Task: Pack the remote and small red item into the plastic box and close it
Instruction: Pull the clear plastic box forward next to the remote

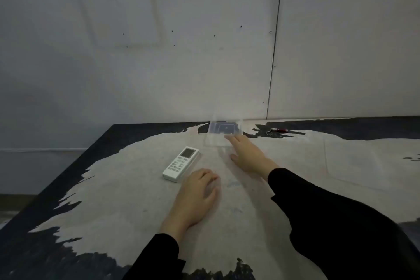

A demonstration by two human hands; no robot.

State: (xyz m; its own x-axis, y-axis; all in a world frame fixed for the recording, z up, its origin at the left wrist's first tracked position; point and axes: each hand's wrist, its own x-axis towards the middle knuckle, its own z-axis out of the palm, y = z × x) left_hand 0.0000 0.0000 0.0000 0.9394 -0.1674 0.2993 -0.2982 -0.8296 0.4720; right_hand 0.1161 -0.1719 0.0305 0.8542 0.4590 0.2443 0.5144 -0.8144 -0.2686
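A white remote [181,164] with a grey screen lies face up on the table, left of centre. Behind it, near the wall, stands a clear plastic box [223,130]. A small red item [280,130] with a metal ring lies to the right of the box at the far edge. My right hand [246,154] stretches forward with fingers apart, its fingertips at the box's near right edge. My left hand [198,195] rests palm down on the table just right of the remote's near end, holding nothing.
The table [127,200] has a worn pale top with dark patches and a dark left edge. A grey wall [181,52] rises directly behind the box.
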